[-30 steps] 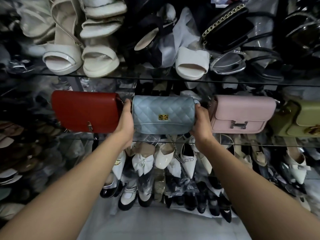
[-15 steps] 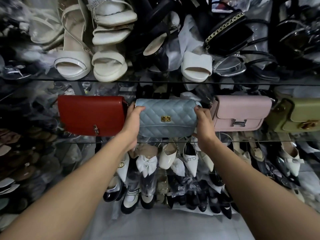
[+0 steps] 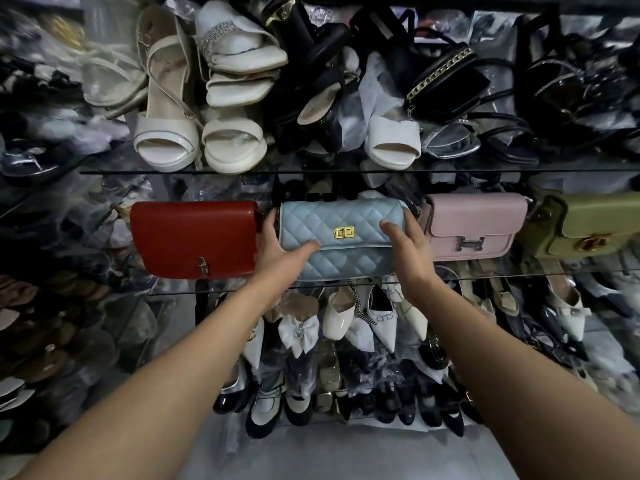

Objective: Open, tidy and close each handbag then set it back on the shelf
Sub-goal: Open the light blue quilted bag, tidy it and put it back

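Observation:
A light blue quilted handbag [image 3: 346, 220] with a gold turn clasp stands closed on the middle glass shelf [image 3: 519, 271]. My left hand [image 3: 280, 252] grips its left end, thumb across the front and fingers behind. At the bag's right end my right hand [image 3: 410, 251] holds it the same way. A red handbag [image 3: 194, 239] sits just left of it, a pink handbag [image 3: 472, 225] just right, and an olive green handbag [image 3: 588, 225] at the far right.
The upper shelf holds cream heeled sandals [image 3: 166, 140], black shoes and a black chain bag [image 3: 446, 86]. Below the bags hang several white and black shoes [image 3: 381, 317]. Grey floor [image 3: 329, 455] lies beneath. Bagged footwear crowds the left side.
Both thumbs have come round onto the front of the blue bag. The bag has tilted slightly, showing more of its front and the flap edge.

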